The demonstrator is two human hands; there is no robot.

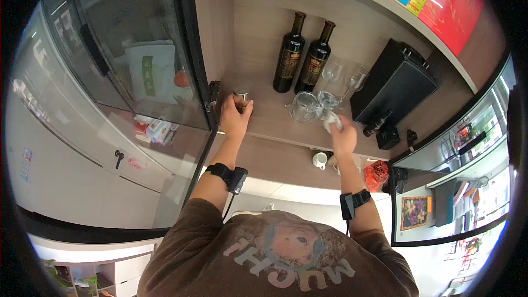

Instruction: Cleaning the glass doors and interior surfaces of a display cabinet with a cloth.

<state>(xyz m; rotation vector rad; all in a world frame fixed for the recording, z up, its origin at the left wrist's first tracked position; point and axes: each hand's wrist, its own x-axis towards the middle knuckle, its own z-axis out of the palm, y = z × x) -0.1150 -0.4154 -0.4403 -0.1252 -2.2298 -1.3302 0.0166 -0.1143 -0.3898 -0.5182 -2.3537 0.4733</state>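
Cylinder in left fingers, white wad in right

Small cylinder (241, 95), shiny top: between thumb and fingers of the left hand (235, 122), which curl around its sides. Looks stiff, smooth, probably light, maybe slippery. Best hold: low on the side walls, rim left free.

White wad (331, 121): at the fingertips of the right hand (344, 138), thumb and index pinching it. Looks soft and light, cloth or tissue-like; partly hidden, can't tell which. Any grip works.

Just left of the right fingers: see-through glass mug (303, 108). Fragile, rigid; take it by the body. Stemmed glasses (334, 70) beyond those fingertips, easy to tip.

Edges: shelf front edge (278, 139) on the wearer's side of the left fingertips. Metal hinge (213, 93) just left of the left fingers, tight there. Black case (393, 85) bounds the right fingers' right side. Two dark bottles (289, 58) stand past both hands. Most room: shelf (268, 114) between left thumb and mug.
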